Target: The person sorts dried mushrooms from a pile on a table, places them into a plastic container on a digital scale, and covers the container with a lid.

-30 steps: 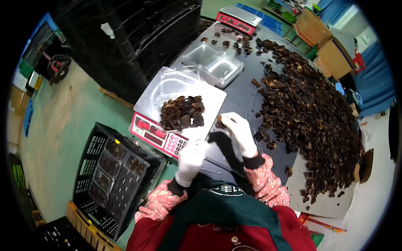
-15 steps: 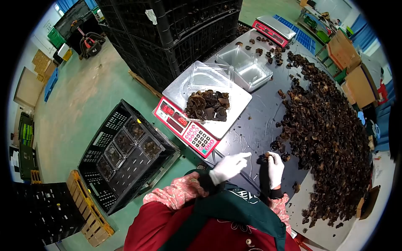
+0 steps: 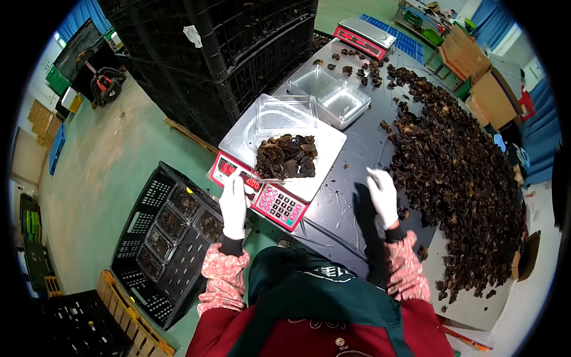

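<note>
My left hand (image 3: 234,205), in a white glove, is raised at the front left corner of the red and silver weighing scale (image 3: 324,160), its fingers stretched up and partly covering the red display. No object shows in it. On the scale pan stands an open clear plastic box (image 3: 286,126), its lid tilted back, holding dark wood ear mushrooms (image 3: 286,156). My right hand (image 3: 383,193), gloved in white too, is over the grey table (image 3: 336,208) beside the large mushroom heap (image 3: 458,178). Its fingers are extended, with nothing visible in them.
Empty clear boxes (image 3: 342,104) stand behind the scale, near a second scale (image 3: 364,37). Stacked black crates (image 3: 220,59) rise at the back left. Lower left, a black crate (image 3: 196,256) holds several filled boxes. Loose mushrooms (image 3: 363,74) lie toward the table's far end.
My left hand has moved left and up to the scale's display. My right hand, earlier pinching a mushroom piece by the heap, has risen and opened. The view has shifted slightly.
</note>
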{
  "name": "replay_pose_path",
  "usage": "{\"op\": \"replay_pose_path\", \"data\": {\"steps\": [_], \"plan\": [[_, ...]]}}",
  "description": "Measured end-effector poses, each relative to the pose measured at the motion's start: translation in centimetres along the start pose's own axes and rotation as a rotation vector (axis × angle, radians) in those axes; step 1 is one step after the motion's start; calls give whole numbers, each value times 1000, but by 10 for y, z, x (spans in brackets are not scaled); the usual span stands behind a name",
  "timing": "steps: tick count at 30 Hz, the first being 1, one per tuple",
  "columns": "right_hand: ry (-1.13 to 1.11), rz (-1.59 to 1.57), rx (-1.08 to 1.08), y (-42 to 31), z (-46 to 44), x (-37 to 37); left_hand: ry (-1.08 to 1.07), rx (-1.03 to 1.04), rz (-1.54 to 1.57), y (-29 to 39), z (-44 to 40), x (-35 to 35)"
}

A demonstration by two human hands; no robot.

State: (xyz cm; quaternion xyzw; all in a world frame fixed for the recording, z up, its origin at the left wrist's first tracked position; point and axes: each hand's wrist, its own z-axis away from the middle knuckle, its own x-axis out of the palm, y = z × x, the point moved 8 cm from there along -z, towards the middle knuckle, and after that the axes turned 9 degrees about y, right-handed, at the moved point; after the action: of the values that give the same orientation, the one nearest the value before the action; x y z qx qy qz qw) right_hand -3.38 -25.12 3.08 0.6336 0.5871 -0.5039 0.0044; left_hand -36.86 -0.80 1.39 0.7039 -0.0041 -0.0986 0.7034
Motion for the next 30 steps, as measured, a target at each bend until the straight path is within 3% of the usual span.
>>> {"op": "replay_pose_path", "data": {"steps": [1, 2, 6, 11, 13, 15, 17, 19, 22, 23, 26, 30], "plan": [[-10, -65, 16, -20, -21, 15, -26, -21, -31, -5, -6, 7], [-14, -123, 79, -38, -41, 30, -38, 101, -104, -9, -14, 14], [-52, -128, 182, -57, -108, 106, -298, -135, 147, -21, -19, 45], [-137, -81, 365, -59, -139, 152, -370, -153, 251, -15, -23, 48], [-198, -788, 421, -71, -144, 150, -365, -146, 242, -14, -24, 47], [-93, -1108, 447, -106, -135, 109, -359, -191, 290, -10, -19, 50], [-232, -1033, 435, -115, -108, 89, -316, -172, 296, -5, -14, 49], [-305, -610, 483, -108, -65, 81, -301, -315, 360, -12, -10, 49], [81, -178, 88, -111, -34, 67, -326, -301, 373, -19, -7, 53], [82, -179, 94, -106, -31, 66, -336, -282, 381, -19, -5, 55], [-433, -287, 704, -83, -6, 84, -393, -224, 375, -12, -2, 57], [-592, -687, 747, -69, 12, 93, -433, -258, 349, -7, 5, 58]]}}
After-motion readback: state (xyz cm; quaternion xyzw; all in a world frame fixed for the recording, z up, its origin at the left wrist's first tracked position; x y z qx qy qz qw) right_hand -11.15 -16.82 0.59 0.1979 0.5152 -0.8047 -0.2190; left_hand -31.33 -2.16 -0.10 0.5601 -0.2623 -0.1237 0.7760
